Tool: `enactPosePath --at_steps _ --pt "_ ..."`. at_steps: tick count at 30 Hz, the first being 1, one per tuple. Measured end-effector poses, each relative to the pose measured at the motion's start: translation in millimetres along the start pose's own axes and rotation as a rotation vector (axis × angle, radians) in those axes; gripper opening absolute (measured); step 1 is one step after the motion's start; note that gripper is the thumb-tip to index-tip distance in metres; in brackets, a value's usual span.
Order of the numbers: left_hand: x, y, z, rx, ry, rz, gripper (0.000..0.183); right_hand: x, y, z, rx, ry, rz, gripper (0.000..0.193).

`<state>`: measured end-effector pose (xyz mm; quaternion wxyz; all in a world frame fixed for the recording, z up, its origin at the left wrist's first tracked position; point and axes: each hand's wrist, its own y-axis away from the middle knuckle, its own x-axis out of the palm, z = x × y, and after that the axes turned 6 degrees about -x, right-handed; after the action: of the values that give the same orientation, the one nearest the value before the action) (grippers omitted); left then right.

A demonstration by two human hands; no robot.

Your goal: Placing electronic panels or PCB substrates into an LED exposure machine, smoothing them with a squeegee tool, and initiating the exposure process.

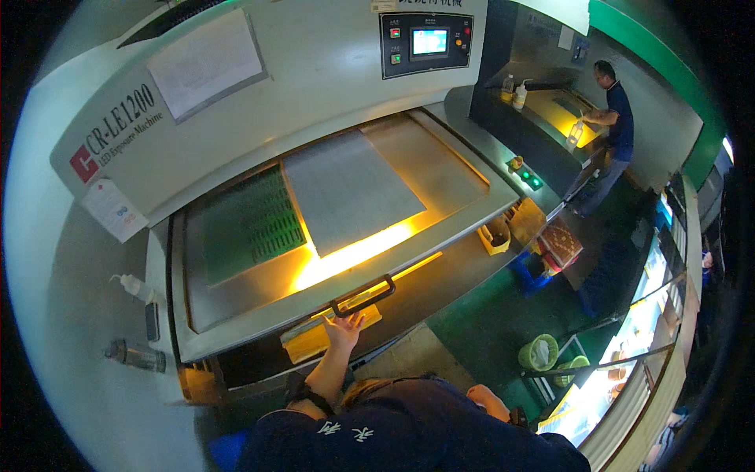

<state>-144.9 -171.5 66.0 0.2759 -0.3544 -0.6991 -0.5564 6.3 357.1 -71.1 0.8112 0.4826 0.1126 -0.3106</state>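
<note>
Where the near rim of the big pale machine [291,102] juts toward the person, a black handle [366,304] sits just right of the rim's middle, probably placed there for an easy reach from this side.

Head view. Left hand [343,332] is up at the handle's left end, fingers spread, palm mostly turned up; it looks to be touching from below. Cannot tell whether the fingers hook round the bar or only rest by it. Right hand [489,401] hangs low, near the body, well apart from the machine, loosely curled; cannot tell if it holds anything.

Beyond the handle, a wide bed [440,149] lies level. Grey sheet [350,189] flat at its middle, green panel [255,224] flat just to the left; both lie over the bed, perhaps so light can reach them evenly. Yellow glow brightest at the grey sheet's near edge.

Left of the bed: white bottle [135,288], phone [152,321], clear bottle [140,355], seemingly parked off the working surface. Lit screen [429,42] faces out on the far side, likely for easy reading. Far right, a co-worker [620,118] stands at another lit bed [546,98].
</note>
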Motion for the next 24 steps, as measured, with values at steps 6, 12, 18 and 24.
enactPosePath --at_steps 6,12,18,24 --pt "25.9 72.7 65.9 0.183 0.374 -0.015 0.072 -42.6 -2.9 -46.2 -0.077 0.054 0.085 0.016" --pt "89.3 150.6 77.7 0.253 0.428 -0.14 0.075 -75.1 -6.5 -95.6 -0.12 0.124 0.146 0.017" --pt "193.0 220.4 49.3 0.427 0.334 0.04 0.046 -87.1 -19.1 -111.9 -0.147 0.152 0.184 0.018" --pt "260.2 257.2 23.9 0.511 0.279 0.145 0.059 -80.5 -28.7 -99.7 -0.171 0.134 0.211 0.018"
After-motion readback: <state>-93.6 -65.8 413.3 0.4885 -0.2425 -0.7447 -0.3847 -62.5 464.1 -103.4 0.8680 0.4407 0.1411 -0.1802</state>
